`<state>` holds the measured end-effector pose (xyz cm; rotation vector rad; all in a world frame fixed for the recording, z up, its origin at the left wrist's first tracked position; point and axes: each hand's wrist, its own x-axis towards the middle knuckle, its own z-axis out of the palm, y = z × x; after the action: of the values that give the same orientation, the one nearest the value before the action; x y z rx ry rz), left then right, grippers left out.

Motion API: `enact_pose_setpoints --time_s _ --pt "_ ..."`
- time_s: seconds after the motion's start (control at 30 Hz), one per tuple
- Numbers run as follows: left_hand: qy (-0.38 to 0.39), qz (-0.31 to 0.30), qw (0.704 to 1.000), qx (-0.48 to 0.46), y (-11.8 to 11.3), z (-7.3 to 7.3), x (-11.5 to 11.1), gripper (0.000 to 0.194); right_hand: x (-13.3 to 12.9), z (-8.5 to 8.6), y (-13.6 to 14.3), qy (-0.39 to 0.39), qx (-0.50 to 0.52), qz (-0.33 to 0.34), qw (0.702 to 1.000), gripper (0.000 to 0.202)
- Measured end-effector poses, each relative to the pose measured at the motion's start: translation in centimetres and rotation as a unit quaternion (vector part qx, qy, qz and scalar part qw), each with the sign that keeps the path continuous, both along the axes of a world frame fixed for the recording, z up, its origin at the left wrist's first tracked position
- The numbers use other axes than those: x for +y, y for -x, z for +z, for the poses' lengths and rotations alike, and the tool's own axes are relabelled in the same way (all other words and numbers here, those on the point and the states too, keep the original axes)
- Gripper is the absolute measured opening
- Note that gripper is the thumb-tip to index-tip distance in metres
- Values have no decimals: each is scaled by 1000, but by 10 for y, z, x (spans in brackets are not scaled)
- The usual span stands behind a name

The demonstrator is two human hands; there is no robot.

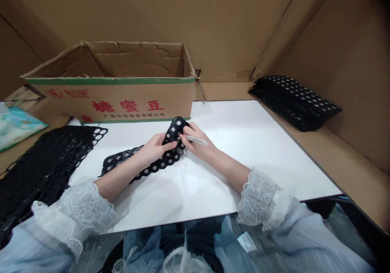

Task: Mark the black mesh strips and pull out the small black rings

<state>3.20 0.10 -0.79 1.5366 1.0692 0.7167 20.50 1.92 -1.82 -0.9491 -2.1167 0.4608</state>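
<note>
A black sheet with rows of pale round dots point(155, 166) lies on the white board, its far right end bent upward. My left hand point(158, 146) grips that raised part, thumb across the front. On its right side my right hand point(195, 141) is closed around a slim whitish stick-like tool point(196, 140), whose tip meets the sheet near the dots. Exactly what the tip touches is hidden by my fingers. The left forearm passes over the sheet's middle and covers part of it.
Behind stands an open cardboard box point(122, 102) with red lettering. Black perforated sheets point(39, 163) are heaped at left, beside a plastic packet point(21, 124). Dotted black sheets point(295, 102) are stacked at the back right. Cardboard walls surround the white board point(237, 151).
</note>
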Motion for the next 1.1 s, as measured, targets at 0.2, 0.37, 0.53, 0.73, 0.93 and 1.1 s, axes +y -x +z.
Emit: enact_pose_setpoints --time_s 0.2,0.37,0.53,0.73,0.93,1.1 --pt "-41 -1 999 25 4 1 2 34 2 11 -14 282 103 92 949 27" --pt "-50 15 996 66 2 5 3 41 0 19 -15 303 159 91 935 28" --pt "17 39 996 79 2 5 3 35 -1 21 -14 326 179 90 924 29" --pt "60 74 995 21 1 2 0 32 -1 21 -18 290 128 110 942 27" --pt "69 73 995 -17 1 2 -1 29 -6 19 -15 187 75 96 975 23" --pt "33 68 997 -4 -1 -2 -1 31 -4 8 -7 54 -3 28 998 27"
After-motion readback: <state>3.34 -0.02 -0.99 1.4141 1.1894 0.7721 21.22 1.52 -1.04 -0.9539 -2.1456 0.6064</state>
